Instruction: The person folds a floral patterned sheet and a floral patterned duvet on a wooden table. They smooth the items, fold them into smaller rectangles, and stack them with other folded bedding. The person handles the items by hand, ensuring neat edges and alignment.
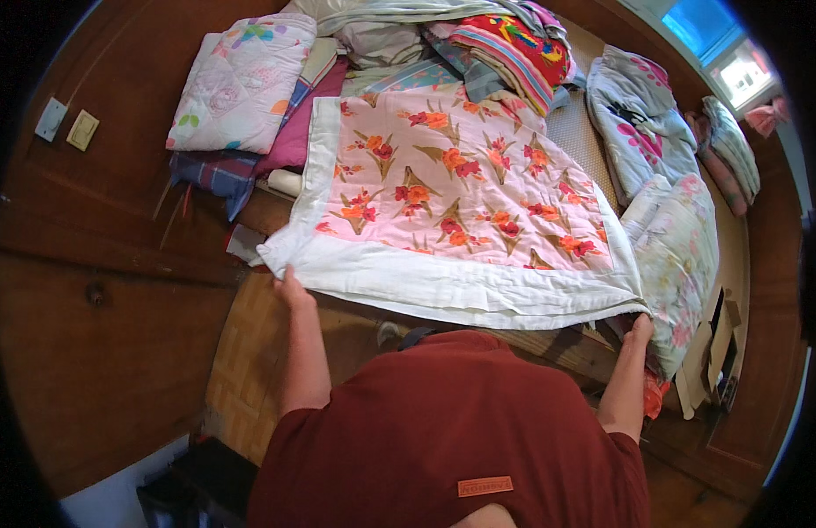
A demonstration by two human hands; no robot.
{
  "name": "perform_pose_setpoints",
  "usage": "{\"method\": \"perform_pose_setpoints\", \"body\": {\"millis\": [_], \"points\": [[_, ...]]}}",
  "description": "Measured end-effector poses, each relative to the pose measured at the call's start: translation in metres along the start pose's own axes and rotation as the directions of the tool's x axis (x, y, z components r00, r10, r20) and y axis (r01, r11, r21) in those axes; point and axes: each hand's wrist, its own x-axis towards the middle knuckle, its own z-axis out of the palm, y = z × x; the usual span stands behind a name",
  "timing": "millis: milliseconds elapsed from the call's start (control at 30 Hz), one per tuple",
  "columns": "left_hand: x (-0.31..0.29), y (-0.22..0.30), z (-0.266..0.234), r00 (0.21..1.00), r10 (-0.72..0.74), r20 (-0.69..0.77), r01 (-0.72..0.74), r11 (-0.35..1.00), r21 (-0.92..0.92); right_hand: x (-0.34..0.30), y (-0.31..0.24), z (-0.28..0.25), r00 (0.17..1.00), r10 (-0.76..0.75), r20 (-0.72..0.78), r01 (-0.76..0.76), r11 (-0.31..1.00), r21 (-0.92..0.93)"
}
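A pink quilt (434, 189) printed with orange and red flowers is spread in front of me, framed by a wide white border (443, 280). At its near left corner, my left hand (293, 289) is closed on the white cloth. My right hand (639, 328) grips the near right corner, with its fingertips partly hidden by the fabric. Between my hands the near edge stretches across and sags slightly in the middle. The quilt's far part reaches a heap of other bedding.
A folded white patterned quilt (241, 84) lies at the far left, on plaid cloth (216, 174). A red striped blanket (518, 57) is at the back. On the right are a white-and-pink quilt (641, 119), a pale floral pillow (685, 264) and an open cardboard box (712, 352).
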Motion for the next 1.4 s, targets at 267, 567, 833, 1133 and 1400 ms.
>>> {"method": "perform_pose_setpoints", "body": {"millis": [267,567,833,1133,1400], "points": [[-0.019,0.059,-0.013,0.962,-0.075,0.261,0.145,0.954,-0.263,0.005,-0.01,0.041,0.974,-0.186,0.126,0.195,0.979,-0.062],[-0.16,0.079,0.091,0.631,0.018,0.776,0.028,0.999,-0.046,-0.217,-0.034,0.288,-0.025,-0.581,0.813,0.951,0.236,0.198],[-0.235,0.09,0.107,0.37,0.073,0.926,-0.234,0.972,0.016,-0.297,-0.012,0.284,0.088,-0.48,0.873,0.801,0.555,0.224],[-0.246,0.088,0.117,0.269,0.262,0.927,-0.395,0.908,-0.142,-0.293,-0.005,0.273,0.467,-0.398,0.789,0.585,0.808,0.062],[-0.237,0.08,0.117,0.33,0.218,0.918,-0.363,0.928,-0.09,-0.303,-0.011,0.244,0.342,-0.106,0.934,0.149,0.987,0.058]]}}
